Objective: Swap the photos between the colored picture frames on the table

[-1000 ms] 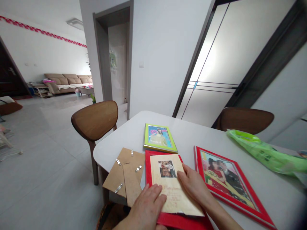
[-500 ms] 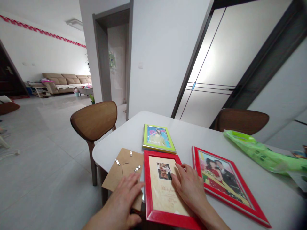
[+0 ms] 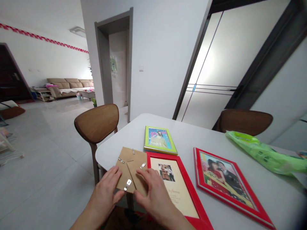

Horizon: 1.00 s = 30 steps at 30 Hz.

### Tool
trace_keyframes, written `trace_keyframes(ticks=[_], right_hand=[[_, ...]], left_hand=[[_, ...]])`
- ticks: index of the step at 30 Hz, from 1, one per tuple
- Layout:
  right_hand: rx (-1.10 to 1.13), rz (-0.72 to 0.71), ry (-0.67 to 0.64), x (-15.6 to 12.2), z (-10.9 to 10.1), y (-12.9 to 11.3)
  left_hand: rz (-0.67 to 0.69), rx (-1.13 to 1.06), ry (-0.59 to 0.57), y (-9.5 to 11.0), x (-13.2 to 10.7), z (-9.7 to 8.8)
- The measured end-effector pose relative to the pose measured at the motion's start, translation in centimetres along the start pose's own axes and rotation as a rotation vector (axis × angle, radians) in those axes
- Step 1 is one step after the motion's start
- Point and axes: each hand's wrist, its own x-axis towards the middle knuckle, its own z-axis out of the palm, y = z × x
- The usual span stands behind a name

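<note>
A brown picture-frame backing board [image 3: 130, 162] with several small metal hangers lies at the near left of the table, its lower end past the table's edge. My left hand [image 3: 105, 190] holds its left edge, thumb at the lower corner. My right hand [image 3: 154, 191] grips its right side, fingers on the face and thumb at the bottom edge. Just right of the board is a red picture frame [image 3: 185, 179] with a cream sheet and a small photo, partly hidden by my right hand. Beyond them lies a lime-green picture frame [image 3: 174, 145].
Another red-framed picture [image 3: 249, 179] lies on the right of the white table [image 3: 187, 137]. Behind it is a green plastic bag [image 3: 261, 153]. Wooden chairs stand at the left [image 3: 98, 123] and the far right [image 3: 247, 121].
My right hand has left the cream sheet in the red frame and moved left onto the backing board. My left hand has shifted to the board's left edge. The board has turned slightly.
</note>
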Motion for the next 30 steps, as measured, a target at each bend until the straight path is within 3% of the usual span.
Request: trace_keyframes(ticks=[3, 6, 10, 16, 25, 30], right_hand=[[-0.022, -0.004, 0.003, -1.7, -3.6, 2.4], [-0.080, 0.056, -0.025, -3.9, -6.6, 5.7], [-0.159, 0.138, -0.069, -6.0, -8.2, 8.9], [-0.262, 0.131, -0.039, -6.2, -7.1, 10.3], [-0.282, 0.048, 0.000, -6.7, -6.0, 11.1], [-0.320, 0.034, 0.070, -4.4, -6.4, 11.3]], left_hand=[[0.104, -0.054, -0.026, 3.0, 0.2, -0.1], [0.177, -0.134, -0.152, 6.6, 0.8, 1.0], [0.169, -0.196, -0.310, 9.6, 1.6, 3.0], [0.186, -0.221, -0.321, 9.3, 2.0, 4.7], [0.188, -0.227, -0.398, 9.1, 2.3, 3.7], [0.263, -0.284, -0.496, 8.7, 2.3, 3.8]])
